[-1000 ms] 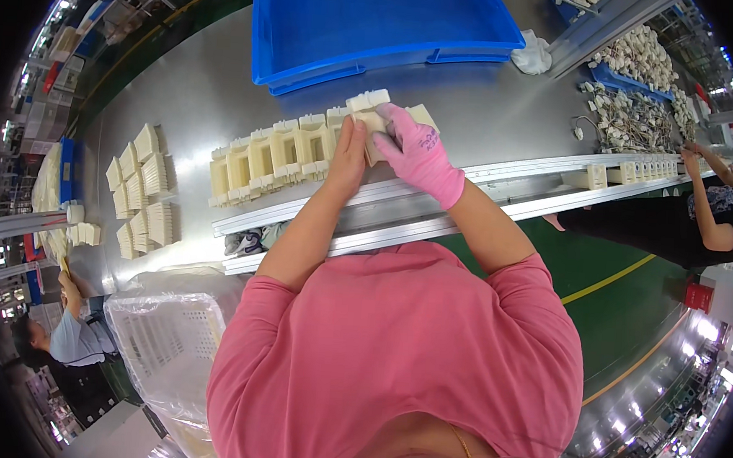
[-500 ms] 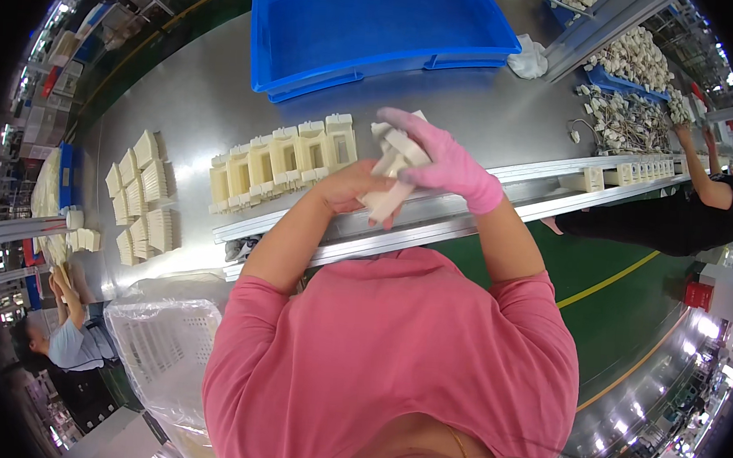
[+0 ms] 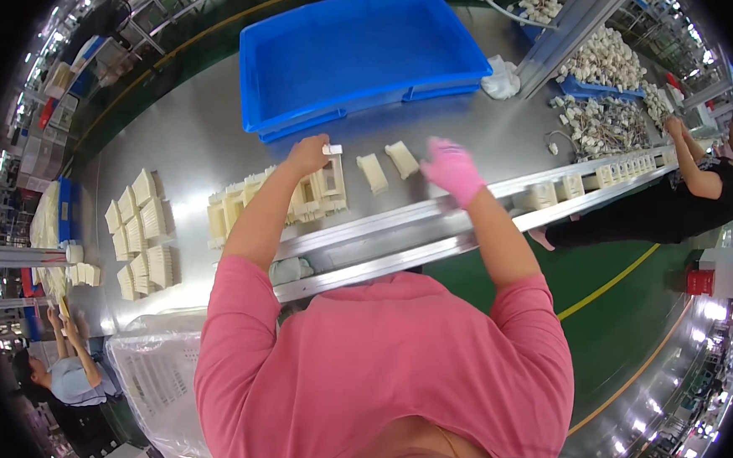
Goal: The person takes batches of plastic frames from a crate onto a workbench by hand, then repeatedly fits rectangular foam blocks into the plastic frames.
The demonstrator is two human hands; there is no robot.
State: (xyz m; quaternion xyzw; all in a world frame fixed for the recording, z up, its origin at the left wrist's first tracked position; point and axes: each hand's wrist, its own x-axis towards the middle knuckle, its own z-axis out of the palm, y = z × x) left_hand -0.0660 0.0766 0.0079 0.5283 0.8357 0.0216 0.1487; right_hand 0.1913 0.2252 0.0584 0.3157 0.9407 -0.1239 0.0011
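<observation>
1. An upright cream plastic frame (image 3: 341,184) is seen at the right end of a row of like frames (image 3: 233,204); a tall window is left in its middle, and a small white tab (image 3: 332,150) is shown at its top.
2. The top of that frame is touched by the bare left hand (image 3: 309,154); its fingertips are hidden, so whether the grip is pinching or merely resting cannot be told.
3. Two loose cream blocks, a left block (image 3: 371,173) and a right block (image 3: 402,160), are laid aslant, a narrow gap being left between them; pale, smooth faces are shown.
4. The pink-gloved right hand (image 3: 451,172) is held just beside the right block. It is blurred, and whether its grip is spread or pressed together cannot be told.
5. The near edge of the metal table (image 3: 194,168) is bordered by silvery rails (image 3: 365,249), over which both forearms are passed.
6. The far side is bounded by a blue tray (image 3: 366,103); a strip of table is left between it and the loose blocks.
7. To the left, well apart from the row, ribbed cream pieces (image 3: 137,230) are grouped.
8. Beside the tray's right corner, a crumpled white bag (image 3: 501,78) is placed.
</observation>
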